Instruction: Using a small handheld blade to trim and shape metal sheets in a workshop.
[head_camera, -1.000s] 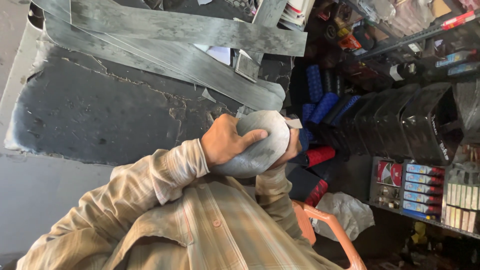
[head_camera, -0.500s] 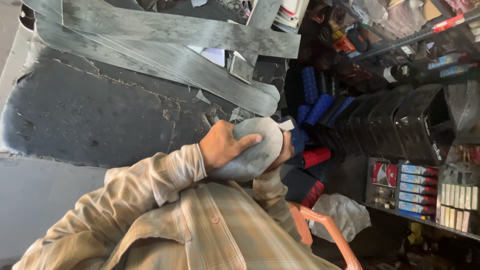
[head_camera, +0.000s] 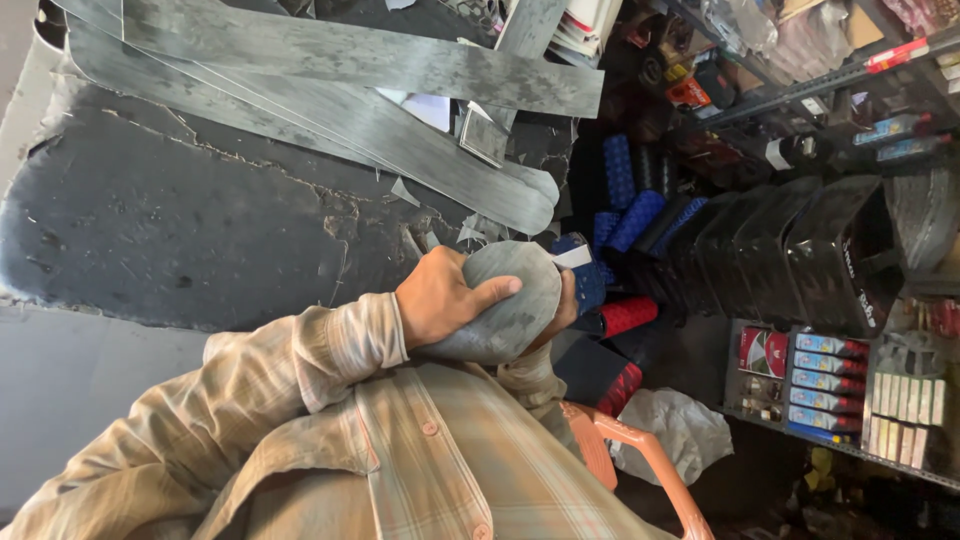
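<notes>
Both my hands hold a rounded piece of mottled grey sheet material (head_camera: 510, 310) in front of my chest. My left hand (head_camera: 440, 300) presses on its near face, with one finger laid across the top. Behind the piece, my right hand (head_camera: 568, 300) grips its far edge and is mostly hidden. My plaid shirt sleeves fill the lower left. A small white tag (head_camera: 572, 256) sticks out at the top of the piece.
Long grey strips (head_camera: 350, 60) lie across a worn dark mat (head_camera: 180, 220). Blue (head_camera: 630, 200) and red textured rolls (head_camera: 628, 315) stand beside black boxes (head_camera: 800, 250) on shelves. Small packets (head_camera: 830, 385) fill a lower shelf. An orange frame (head_camera: 640, 450) and a white bag (head_camera: 675, 430) sit close by.
Both hands keep their hold on the grey piece. It has shifted slightly to the left in view. Nothing was let go or picked up.
</notes>
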